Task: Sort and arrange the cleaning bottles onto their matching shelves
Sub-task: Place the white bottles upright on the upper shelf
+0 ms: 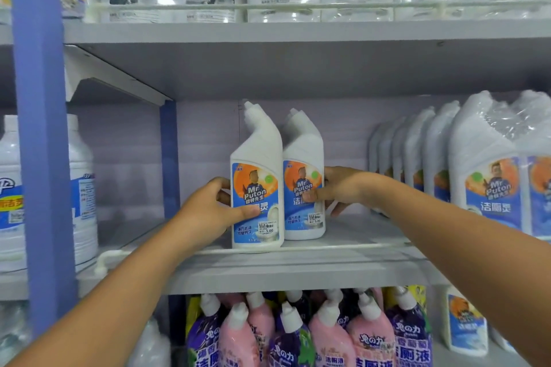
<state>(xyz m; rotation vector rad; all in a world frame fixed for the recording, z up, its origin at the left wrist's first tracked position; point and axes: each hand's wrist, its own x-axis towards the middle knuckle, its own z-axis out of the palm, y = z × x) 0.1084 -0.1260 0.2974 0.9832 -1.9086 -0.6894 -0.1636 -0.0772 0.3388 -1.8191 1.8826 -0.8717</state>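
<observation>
Cleaning bottles: two white angled-neck bottles, one [257, 188] at the left and one [303, 185] touching it at the right, stand upright at the front of the middle shelf [298, 271].
Left hand [208, 211]: grip clamped round the left bottle, thumb across its label.
Right hand [337, 188]: grip clamped round the right bottle.
Progress: seemingly midway; matching wrapped packs [492, 176] already fill the shelf's right, with bare shelf left of the pair.
Surroundings: grey shop shelving, blue upright [41, 140], pink and purple bottles [298, 334] below.
</observation>
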